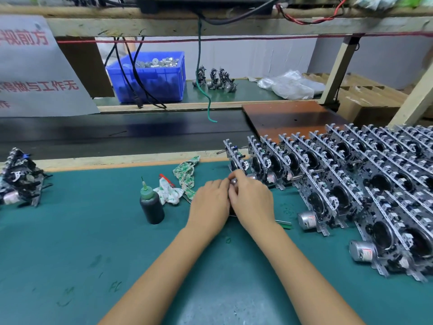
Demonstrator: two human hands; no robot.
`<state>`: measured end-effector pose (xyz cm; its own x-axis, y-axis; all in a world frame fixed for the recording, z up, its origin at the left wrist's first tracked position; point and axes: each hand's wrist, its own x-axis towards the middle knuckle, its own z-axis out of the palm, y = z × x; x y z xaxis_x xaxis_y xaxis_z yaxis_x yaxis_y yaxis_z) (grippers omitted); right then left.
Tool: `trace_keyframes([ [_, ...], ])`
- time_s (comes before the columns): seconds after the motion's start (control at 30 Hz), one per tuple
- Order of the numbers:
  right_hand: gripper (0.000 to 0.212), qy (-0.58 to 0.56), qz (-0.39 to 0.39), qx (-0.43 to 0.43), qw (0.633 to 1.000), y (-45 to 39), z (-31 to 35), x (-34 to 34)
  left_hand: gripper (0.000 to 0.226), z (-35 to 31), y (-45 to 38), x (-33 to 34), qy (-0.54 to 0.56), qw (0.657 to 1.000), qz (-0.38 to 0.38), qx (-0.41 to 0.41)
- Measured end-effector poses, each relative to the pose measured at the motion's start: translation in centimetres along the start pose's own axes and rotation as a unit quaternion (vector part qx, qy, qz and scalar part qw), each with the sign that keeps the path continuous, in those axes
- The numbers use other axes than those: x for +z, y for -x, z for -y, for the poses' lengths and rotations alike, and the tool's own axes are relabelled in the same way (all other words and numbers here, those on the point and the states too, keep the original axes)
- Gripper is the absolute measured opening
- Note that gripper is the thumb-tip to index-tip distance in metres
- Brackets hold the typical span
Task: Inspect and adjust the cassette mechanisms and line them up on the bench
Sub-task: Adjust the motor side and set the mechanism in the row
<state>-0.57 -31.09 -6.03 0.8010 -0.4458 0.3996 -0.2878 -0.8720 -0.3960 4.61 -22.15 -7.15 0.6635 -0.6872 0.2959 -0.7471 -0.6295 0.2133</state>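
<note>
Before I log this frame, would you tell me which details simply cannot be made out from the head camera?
- The small metal part under both hands: the left hand and right hand cover it almost wholly.
- The white paper sign with red characters: cut off by the left edge.
- The silvery pieces in the blue plastic crate: too small to identify.
- The rows of grey metal cassette mechanisms: cut off at the right edge.

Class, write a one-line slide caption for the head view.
Both hands work a small part beside rows of cassette mechanisms on a green mat.
</note>
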Motion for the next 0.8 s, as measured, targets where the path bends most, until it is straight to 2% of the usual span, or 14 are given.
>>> trace_keyframes([
  [0.13, 0.012, -0.053, -0.042, 0.007, 0.998, 1.0, -0.5, -0.4, 0.035, -0.8, -0.4, 1.0, 0.060, 0.996, -0.010, -0.066],
  [0.23, 0.019, -0.080, -0.080, 0.083, 0.990, 1.0, -1.0, -0.6, 0.035, -0.9, -1.4, 1.2, 0.050, 0.995, -0.019, -0.086],
  [0.33, 0.019, -0.033, -0.030, 0.138, 0.989, 0.6, -2.2, -0.3, 0.034, -0.9, -2.3, 1.2, 0.045, 0.995, -0.014, -0.090],
  [0.43, 0.016, -0.025, 0.003, 0.126, 0.992, 0.2, -3.0, 0.1, 0.028, -0.8, -2.9, 1.3, 0.037, 0.995, -0.012, -0.086],
  [0.8, 0.015, -0.058, 0.003, 0.120, 0.991, -0.3, -3.3, 0.6, 0.021, -2.0, -3.9, 1.6, -0.060, 0.991, 0.022, -0.114],
])
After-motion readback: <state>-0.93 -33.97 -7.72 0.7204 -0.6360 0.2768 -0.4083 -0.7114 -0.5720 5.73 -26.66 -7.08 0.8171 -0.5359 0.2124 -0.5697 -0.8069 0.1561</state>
